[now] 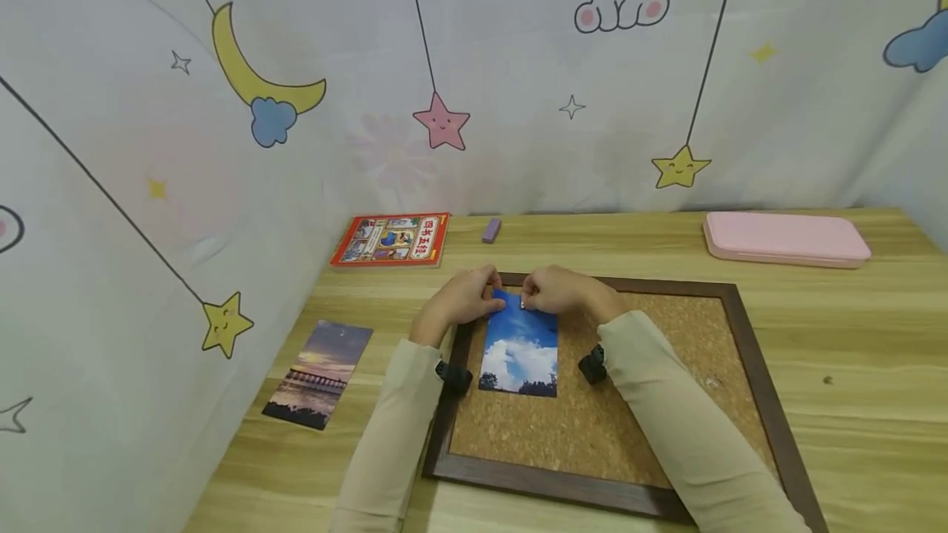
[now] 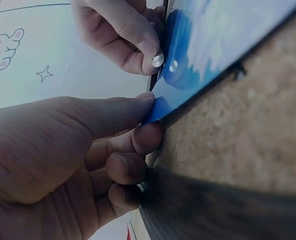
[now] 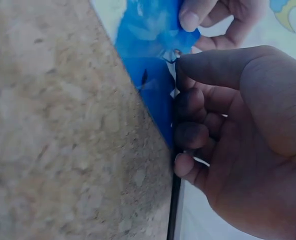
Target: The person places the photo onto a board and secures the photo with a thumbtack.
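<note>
A photo of blue sky and white clouds (image 1: 520, 352) lies on a cork board (image 1: 592, 434) with a dark brown wooden frame, near its upper left part. My left hand (image 1: 465, 296) pinches the photo's top left corner between thumb and fingers; the left wrist view shows the thumb (image 2: 123, 110) on the glossy side. Between the thumb and finger of my right hand (image 1: 559, 290) is a small silver thumbtack (image 2: 158, 60), held at the photo's top edge. Its shiny head is mirrored in the photo's surface. The right wrist view shows the other right fingers (image 3: 190, 135) curled beside the frame.
A second photo, of a sunset over water (image 1: 320, 373), lies on the table left of the board. Behind stand a red-bordered book (image 1: 392, 240), a small purple eraser (image 1: 491, 230) and a pink pencil case (image 1: 787, 238). A printed cloth (image 1: 518, 163) hangs along the table's back.
</note>
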A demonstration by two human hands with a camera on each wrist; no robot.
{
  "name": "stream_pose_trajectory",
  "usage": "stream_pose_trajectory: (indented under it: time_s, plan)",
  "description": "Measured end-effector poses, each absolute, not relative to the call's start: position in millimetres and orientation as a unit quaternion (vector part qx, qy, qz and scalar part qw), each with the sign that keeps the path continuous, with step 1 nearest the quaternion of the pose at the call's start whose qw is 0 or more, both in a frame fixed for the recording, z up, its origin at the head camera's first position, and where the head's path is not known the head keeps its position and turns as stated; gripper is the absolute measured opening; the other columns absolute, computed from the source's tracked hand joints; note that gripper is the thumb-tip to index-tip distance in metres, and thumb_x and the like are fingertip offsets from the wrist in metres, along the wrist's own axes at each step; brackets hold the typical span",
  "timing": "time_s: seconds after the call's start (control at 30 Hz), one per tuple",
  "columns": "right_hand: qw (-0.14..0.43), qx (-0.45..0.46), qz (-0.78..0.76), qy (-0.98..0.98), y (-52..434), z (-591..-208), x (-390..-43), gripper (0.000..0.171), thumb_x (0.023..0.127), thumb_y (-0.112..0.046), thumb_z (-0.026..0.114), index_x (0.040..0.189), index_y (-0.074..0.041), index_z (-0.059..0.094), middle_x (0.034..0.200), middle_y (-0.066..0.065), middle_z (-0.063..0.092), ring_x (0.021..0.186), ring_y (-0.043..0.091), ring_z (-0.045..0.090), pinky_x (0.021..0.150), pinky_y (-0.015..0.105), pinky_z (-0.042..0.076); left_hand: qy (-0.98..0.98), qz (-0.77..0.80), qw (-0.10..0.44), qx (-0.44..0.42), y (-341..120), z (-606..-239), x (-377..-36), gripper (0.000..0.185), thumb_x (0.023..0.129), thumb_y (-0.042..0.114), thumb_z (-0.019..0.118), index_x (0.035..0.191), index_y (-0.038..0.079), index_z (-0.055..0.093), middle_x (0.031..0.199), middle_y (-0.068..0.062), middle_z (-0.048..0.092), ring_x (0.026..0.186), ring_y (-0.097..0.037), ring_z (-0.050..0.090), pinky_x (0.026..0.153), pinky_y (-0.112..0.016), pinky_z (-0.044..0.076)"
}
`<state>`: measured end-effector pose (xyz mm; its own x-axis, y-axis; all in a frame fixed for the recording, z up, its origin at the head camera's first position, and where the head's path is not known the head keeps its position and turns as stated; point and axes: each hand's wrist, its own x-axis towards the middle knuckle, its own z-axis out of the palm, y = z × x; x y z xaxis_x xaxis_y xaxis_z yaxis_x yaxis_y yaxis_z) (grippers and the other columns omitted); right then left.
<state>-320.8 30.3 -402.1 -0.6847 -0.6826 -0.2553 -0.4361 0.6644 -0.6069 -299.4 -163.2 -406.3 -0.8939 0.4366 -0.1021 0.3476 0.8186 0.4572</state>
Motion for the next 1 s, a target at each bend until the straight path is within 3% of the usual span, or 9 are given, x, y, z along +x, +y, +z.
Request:
stream_pose_trajectory:
  time_s: [0.47,0.7,1.0]
  plan:
    - [0.265,-0.347,-0.257,0.862,29.9,-399.3,-321.9,0.023,0.094,-0.016,0.043,0.087,-0.001,0.059,0.059,-0.001,0.041,0.049,0.011,0.034,0.052,0.025,0.032,0.947,0.223,0.104,0.208,-162.8,-404.1,-296.3,0.025,0.085,0.026,0.061,0.101,0.009,0.053,0.067,-0.002,0.051,0.053,-0.013,0.046,0.050,-0.024,0.037]
    - [0.252,-0.348,-0.254,0.867,29.0,-400.4,-320.7,0.022,0.094,-0.017,0.042,0.088,-0.004,0.059,0.061,-0.001,0.042,0.051,0.011,0.036,0.054,0.025,0.033,0.946,0.228,0.114,0.201,-163.5,-404.4,-297.2,0.024,0.085,0.026,0.060,0.100,0.009,0.052,0.066,-0.002,0.053,0.053,-0.012,0.047,0.050,-0.024,0.038]
    - [0.249,-0.326,-0.255,0.876,26.4,-399.3,-323.4,0.025,0.093,-0.015,0.044,0.076,-0.001,0.057,0.052,-0.003,0.033,0.045,0.010,0.029,0.050,0.024,0.031,0.943,0.239,0.110,0.204,-164.0,-403.9,-295.0,0.023,0.085,0.026,0.060,0.100,0.009,0.053,0.066,-0.003,0.050,0.051,-0.013,0.045,0.048,-0.024,0.037]
